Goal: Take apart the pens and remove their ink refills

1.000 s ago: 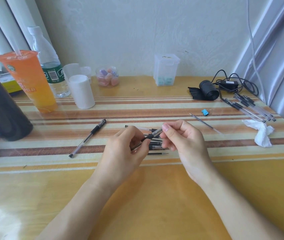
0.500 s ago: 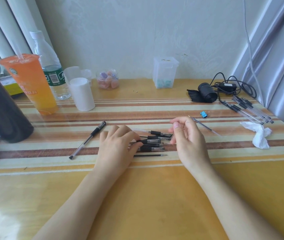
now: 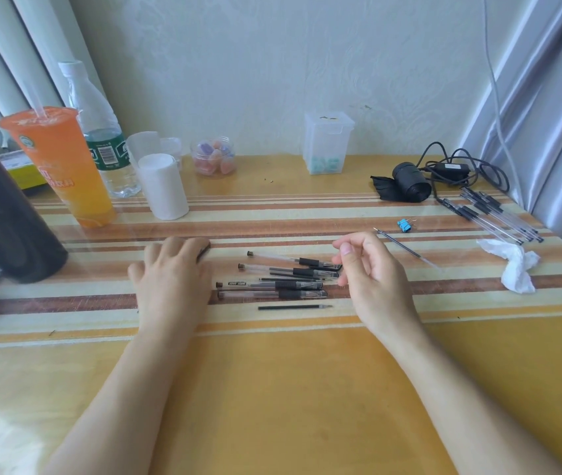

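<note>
1. Lying palm-down toward the left edge of the striped yellow tabletop point(image 3: 272, 389), the left grip point(image 3: 173, 282) has its fingers spread flat over a clear-barrelled pen point(image 3: 204, 252). Only the pen's dark end shows past the fingers, and nothing is clasped.
2. The right grip point(image 3: 375, 279) hangs just beside the right end of the pen cluster. Its fingers are loosely curled, the thumb is near the forefinger, and it holds nothing that can be seen.
3. Between the two grips, at the tabletop's middle, lies a cluster of four clear plastic pens with black rubber sleeves point(image 3: 272, 286). They run roughly parallel to the near edge and touch or overlap one another.
4. A loose thin black ink refill point(image 3: 295, 307) lies just beside the cluster on its near-edge side, apart from both grips.
5. A second thin dark refill point(image 3: 406, 250) lies slanted toward the right edge, beyond the right grip.
6. A bundle of further clear pens point(image 3: 499, 214) sits at the far right corner, with a crumpled white tissue point(image 3: 516, 265) near the right edge.
</note>
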